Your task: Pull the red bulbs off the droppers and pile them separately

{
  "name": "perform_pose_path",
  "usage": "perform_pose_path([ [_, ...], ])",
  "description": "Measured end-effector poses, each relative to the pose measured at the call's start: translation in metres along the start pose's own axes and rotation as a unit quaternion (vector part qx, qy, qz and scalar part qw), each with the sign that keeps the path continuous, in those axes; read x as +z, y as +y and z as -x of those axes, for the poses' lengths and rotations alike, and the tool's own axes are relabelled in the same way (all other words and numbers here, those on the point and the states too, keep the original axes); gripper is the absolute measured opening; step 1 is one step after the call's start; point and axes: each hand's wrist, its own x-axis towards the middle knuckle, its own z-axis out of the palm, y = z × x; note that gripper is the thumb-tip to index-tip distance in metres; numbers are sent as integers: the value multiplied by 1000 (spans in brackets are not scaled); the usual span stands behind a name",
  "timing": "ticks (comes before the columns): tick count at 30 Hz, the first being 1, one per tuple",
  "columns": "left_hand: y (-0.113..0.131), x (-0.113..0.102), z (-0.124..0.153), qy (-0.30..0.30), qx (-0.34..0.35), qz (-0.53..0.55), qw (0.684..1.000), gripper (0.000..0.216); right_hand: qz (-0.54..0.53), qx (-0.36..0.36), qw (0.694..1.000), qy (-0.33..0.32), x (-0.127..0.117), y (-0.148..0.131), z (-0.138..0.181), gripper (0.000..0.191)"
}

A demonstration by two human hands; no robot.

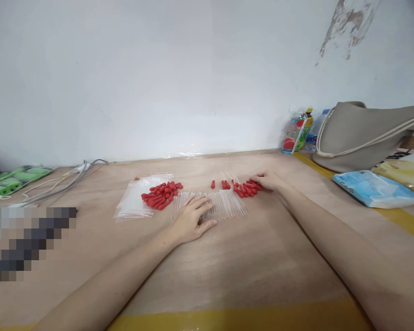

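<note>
My left hand (195, 218) lies with its fingers spread over a row of thin clear tubes (229, 204), which look like glass dropper tubes. To its left is a heap of loose red rubber bulbs (162, 195), partly on a stack of clear zip bags (133, 201). My right hand (268, 180) is at the far right, its fingers bent and closed at the edge of a second group of red bulbs (246, 188). It appears to pinch a bulb there; the fingertips are partly hidden. Behind the row, a few red-bulbed droppers (224, 185) lie with their thin tubes pointing to the wall.
Cables (67, 177) and a green package (19, 179) lie at the back left. On the right stand drink bottles (298, 131) and a grey bag (359, 133), with a blue tissue pack (374, 188) in front. Yellow tape (234, 319) runs along the table's near edge.
</note>
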Motion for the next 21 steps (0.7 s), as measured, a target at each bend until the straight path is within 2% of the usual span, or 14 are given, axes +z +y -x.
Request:
perform_pose_path([
  [5,-4,1,2,-10,-27,-17,999,41,-12,-5,1000,27,1,4,-3,25],
  [11,-2,1,2,18,-9,-42,999,45,48,-25,995,86,-1,7,-7,29],
  [14,1,0,2,38,5,-58,998,44,99,-53,989,94,0,-7,0,30],
  [18,2,0,2,62,16,-75,995,39,166,-108,976,86,10,-41,23,33],
  [19,2,0,2,66,17,-77,995,38,192,-133,969,80,14,-49,29,34],
  [21,2,0,3,73,18,-79,994,36,300,-200,929,78,23,-61,40,38],
])
